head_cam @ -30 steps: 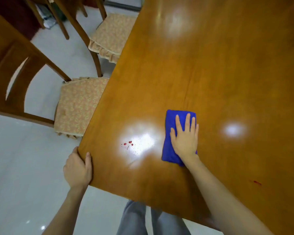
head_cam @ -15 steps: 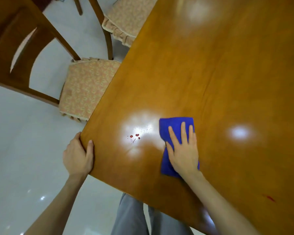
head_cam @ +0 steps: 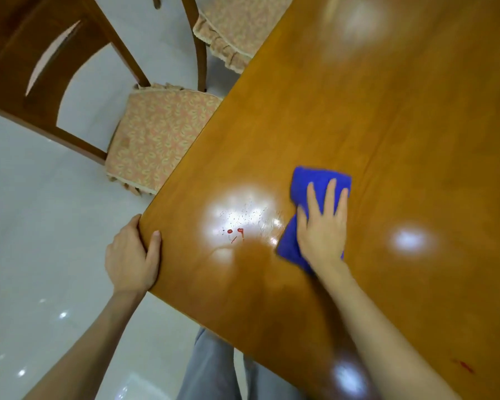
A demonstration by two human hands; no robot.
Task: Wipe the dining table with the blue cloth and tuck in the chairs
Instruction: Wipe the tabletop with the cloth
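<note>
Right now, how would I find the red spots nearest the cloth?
Start at the table corner gripped by the left hand. In the glare just beyond lie small red spots, left of the cloth. The other red mark sits far right, near the edge.

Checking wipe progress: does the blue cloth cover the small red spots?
No, the small red spots lie bare on the wooden table beside the blue cloth.

Blue cloth (head_cam: 315, 180): middle hidden beneath right hand (head_cam: 322, 229). Bench (head_cam: 358, 111): cut off at top, right and bottom edges. Left hand (head_cam: 130, 255): fingers out of sight under bench corner. Near chair (head_cam: 156, 134): seat front hidden under bench, backrest cropped left. Far chair (head_cam: 228, 33): cropped at top. Red marks (head_cam: 236, 233): too small to identify.
</note>
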